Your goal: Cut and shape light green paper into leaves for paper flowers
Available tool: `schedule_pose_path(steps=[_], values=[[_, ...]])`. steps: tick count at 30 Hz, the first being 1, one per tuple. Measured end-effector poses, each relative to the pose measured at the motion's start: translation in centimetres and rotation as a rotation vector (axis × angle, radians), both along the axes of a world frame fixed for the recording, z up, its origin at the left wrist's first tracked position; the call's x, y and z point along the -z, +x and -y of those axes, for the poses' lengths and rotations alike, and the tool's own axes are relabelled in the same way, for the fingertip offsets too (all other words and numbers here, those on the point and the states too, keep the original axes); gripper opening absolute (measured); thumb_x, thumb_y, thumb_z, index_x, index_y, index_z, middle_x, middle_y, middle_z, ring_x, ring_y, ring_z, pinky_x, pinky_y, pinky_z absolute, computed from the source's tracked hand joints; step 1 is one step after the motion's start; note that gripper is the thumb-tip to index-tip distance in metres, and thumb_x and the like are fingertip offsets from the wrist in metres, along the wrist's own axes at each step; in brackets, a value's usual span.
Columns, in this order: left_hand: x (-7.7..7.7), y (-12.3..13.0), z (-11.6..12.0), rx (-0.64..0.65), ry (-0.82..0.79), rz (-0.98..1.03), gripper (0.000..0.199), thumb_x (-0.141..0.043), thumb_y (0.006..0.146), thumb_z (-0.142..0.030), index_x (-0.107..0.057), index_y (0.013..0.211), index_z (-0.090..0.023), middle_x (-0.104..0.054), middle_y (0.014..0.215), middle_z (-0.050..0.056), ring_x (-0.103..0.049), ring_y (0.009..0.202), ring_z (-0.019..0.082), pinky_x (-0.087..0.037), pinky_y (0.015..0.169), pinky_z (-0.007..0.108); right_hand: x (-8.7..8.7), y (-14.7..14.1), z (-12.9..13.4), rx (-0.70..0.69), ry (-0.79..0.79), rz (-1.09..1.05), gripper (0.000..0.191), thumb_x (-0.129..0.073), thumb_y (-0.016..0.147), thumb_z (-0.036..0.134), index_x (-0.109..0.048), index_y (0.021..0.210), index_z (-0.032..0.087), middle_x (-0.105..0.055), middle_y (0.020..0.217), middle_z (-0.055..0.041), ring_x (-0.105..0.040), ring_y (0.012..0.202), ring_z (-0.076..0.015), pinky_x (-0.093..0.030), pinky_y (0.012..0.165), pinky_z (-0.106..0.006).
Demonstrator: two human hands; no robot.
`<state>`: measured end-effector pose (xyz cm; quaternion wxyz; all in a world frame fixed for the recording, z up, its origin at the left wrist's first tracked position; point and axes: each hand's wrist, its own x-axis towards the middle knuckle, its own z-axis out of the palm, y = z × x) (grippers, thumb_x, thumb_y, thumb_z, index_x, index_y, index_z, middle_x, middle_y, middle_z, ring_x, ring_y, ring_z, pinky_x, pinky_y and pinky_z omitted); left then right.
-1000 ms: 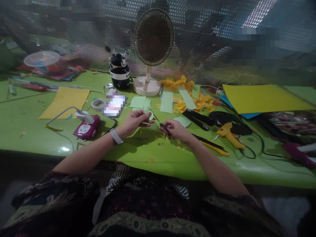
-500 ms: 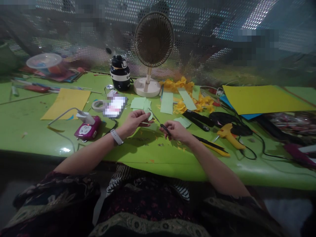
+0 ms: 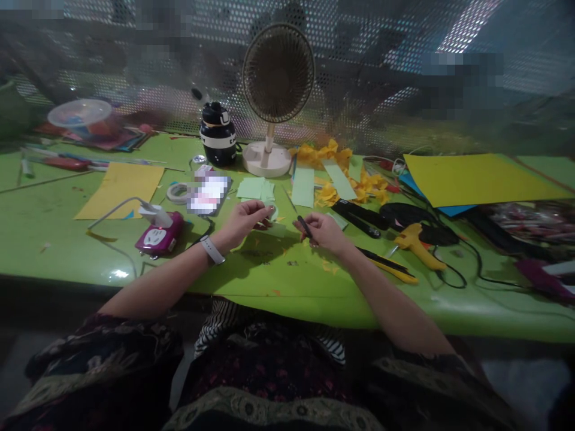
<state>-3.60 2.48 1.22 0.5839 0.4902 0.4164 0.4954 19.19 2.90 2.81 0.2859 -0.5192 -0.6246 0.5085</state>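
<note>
In the middle of the table my left hand (image 3: pixel 245 224) pinches a small pale green piece of paper (image 3: pixel 275 212), partly hidden by the fingers. Black-handled scissors (image 3: pixel 304 227) are gripped in my right hand (image 3: pixel 326 233), their thin blades pointing up and away to the left. A gap separates the blades from the held paper. Just beyond my left hand lies a stack of pale green paper squares (image 3: pixel 252 188). Longer green paper strips (image 3: pixel 303 187) lie past the scissors. Another green piece (image 3: pixel 339 221) is partly covered by my right hand.
A fan (image 3: pixel 267 160), a dark jug (image 3: pixel 218 134) and crumpled orange paper pieces (image 3: pixel 330 194) stand or lie behind. To the left are a purple power socket (image 3: pixel 169 236), tape (image 3: pixel 178 192) and a phone (image 3: pixel 210 194). A stapler (image 3: pixel 362 218), cutter (image 3: pixel 390 268) and yellow glue gun (image 3: pixel 415 245) lie right.
The scissors have moved slightly right, away from the green paper, along with my right hand. My left hand stays nearly in place, still pinching the paper, which now shows less clearly.
</note>
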Motion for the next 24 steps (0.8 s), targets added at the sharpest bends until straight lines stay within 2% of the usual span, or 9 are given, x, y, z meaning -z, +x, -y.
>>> schedule_pose_path(steps=[3,6,11,14,17,20,22,24], values=[[-0.1,0.1,0.1,-0.004,0.056,-0.134,0.024,-0.075,0.081,-0.03,-0.062,0.067,-0.015,-0.059,0.061,-0.003,-0.054,0.053,0.005,-0.043,0.053,0.02,0.4,0.4,-0.8,0.047,0.155,0.117,0.052,-0.077,0.068,0.067,-0.063,0.077,0.017,-0.068,0.07,-0.0043,-0.052,0.053,-0.011,-0.04,0.048,-0.025],[0.0,0.2,0.1,0.008,0.001,-0.163,0.023,-0.077,0.078,-0.029,-0.061,0.069,-0.016,-0.06,0.061,-0.002,-0.057,0.055,0.007,-0.04,0.049,0.02,1.0,0.8,-1.8,0.069,0.316,0.381,0.048,-0.077,0.07,0.063,-0.067,0.072,0.016,-0.069,0.074,-0.0067,-0.057,0.061,-0.0155,-0.039,0.052,-0.027],[0.5,0.1,-0.1,0.085,-0.11,-0.095,0.023,-0.079,0.075,-0.028,-0.061,0.084,-0.015,-0.07,0.076,0.003,-0.071,0.069,0.014,-0.047,0.053,0.022,1.6,0.8,-3.2,0.142,0.308,0.701,0.034,-0.076,0.078,0.05,-0.07,0.079,0.016,-0.07,0.072,-0.0058,-0.061,0.061,-0.018,-0.037,0.052,-0.028],[0.7,-0.3,-0.5,0.053,-0.117,-0.091,0.025,-0.077,0.077,-0.027,-0.059,0.09,-0.016,-0.073,0.083,0.005,-0.073,0.074,0.016,-0.051,0.056,0.023,1.6,0.8,-3.7,0.137,0.316,0.812,0.028,-0.075,0.08,0.045,-0.072,0.084,0.017,-0.073,0.081,-0.0072,-0.065,0.071,-0.0208,-0.039,0.056,-0.029],[0.5,-1.0,-1.1,0.007,-0.105,-0.177,0.025,-0.075,0.08,-0.028,-0.057,0.094,-0.017,-0.074,0.084,0.007,-0.074,0.078,0.019,-0.055,0.063,0.028,1.4,0.7,-3.6,0.11,0.324,0.838,0.024,-0.071,0.085,0.038,-0.073,0.094,0.016,-0.074,0.089,-0.0081,-0.066,0.078,-0.0219,-0.04,0.058,-0.029],[-0.3,-1.9,-1.6,-0.024,-0.051,-0.373,0.021,-0.072,0.081,-0.029,-0.06,0.092,-0.017,-0.074,0.083,0.008,-0.073,0.08,0.02,-0.055,0.067,0.031,1.4,0.3,-3.0,0.092,0.419,0.794,0.022,-0.064,0.091,0.033,-0.072,0.101,0.015,-0.074,0.093,-0.0095,-0.065,0.08,-0.0215,-0.042,0.061,-0.029],[-0.8,-2.5,-1.8,-0.076,0.059,-0.545,0.015,-0.071,0.081,-0.029,-0.064,0.087,-0.017,-0.074,0.084,0.008,-0.07,0.078,0.018,-0.052,0.067,0.031,1.7,-0.4,-2.5,0.007,0.475,0.687,0.028,-0.059,0.094,0.038,-0.071,0.107,0.015,-0.073,0.094,-0.0098,-0.065,0.08,-0.0201,-0.044,0.063,-0.029],[-1.2,-3.0,-2.0,-0.144,0.187,-0.702,0.013,-0.071,0.08,-0.029,-0.068,0.082,-0.017,-0.074,0.081,0.007,-0.066,0.072,0.016,-0.048,0.064,0.029,2.1,-1.2,-2.1,-0.109,0.465,0.6,0.038,-0.06,0.094,0.046,-0.069,0.115,0.016,-0.073,0.093,-0.0091,-0.064,0.077,-0.0189,-0.044,0.062,-0.029]])
